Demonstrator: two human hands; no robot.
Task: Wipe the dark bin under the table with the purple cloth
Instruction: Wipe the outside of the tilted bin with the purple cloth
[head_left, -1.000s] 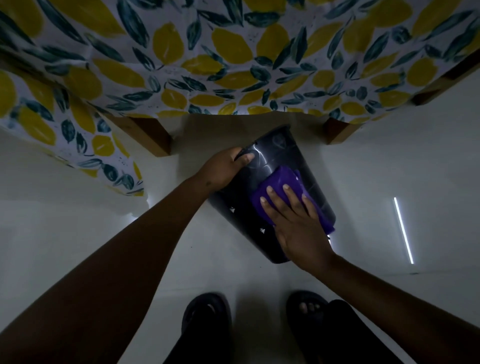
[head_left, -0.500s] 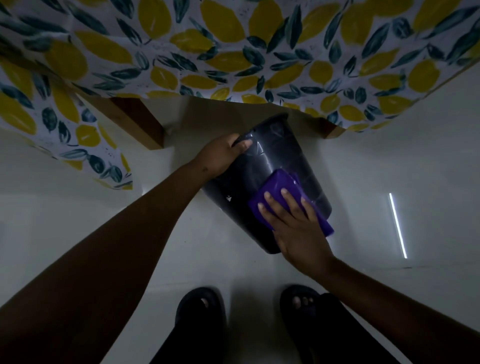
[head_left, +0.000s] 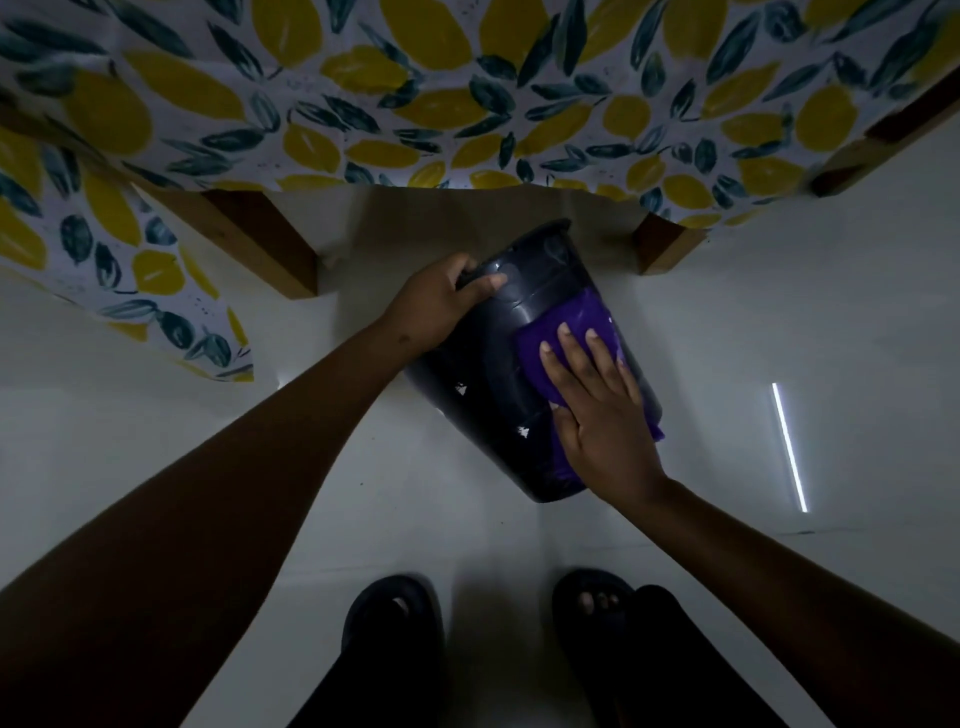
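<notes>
The dark bin (head_left: 493, 395) lies tilted on the white floor, its rim pointing away under the table and its base toward my feet. My left hand (head_left: 441, 306) grips the rim at the bin's upper left, fingers curled over the edge. The purple cloth (head_left: 582, 332) is spread on the bin's right side wall. My right hand (head_left: 597, 410) lies flat on the cloth, fingers stretched out and pressing it against the bin. Part of the cloth hangs past the bin's right edge under my palm.
A table with a lemon-and-leaf patterned tablecloth (head_left: 467, 104) overhangs the far side. Wooden table legs stand at the left (head_left: 260, 239) and at the right (head_left: 665, 244) of the bin. My feet in dark sandals (head_left: 395, 618) are at the bottom. A bright light streak (head_left: 789, 447) reflects on the floor.
My right hand has slid the purple cloth up the bin's side toward the rim. My left hand keeps its grip on the rim.
</notes>
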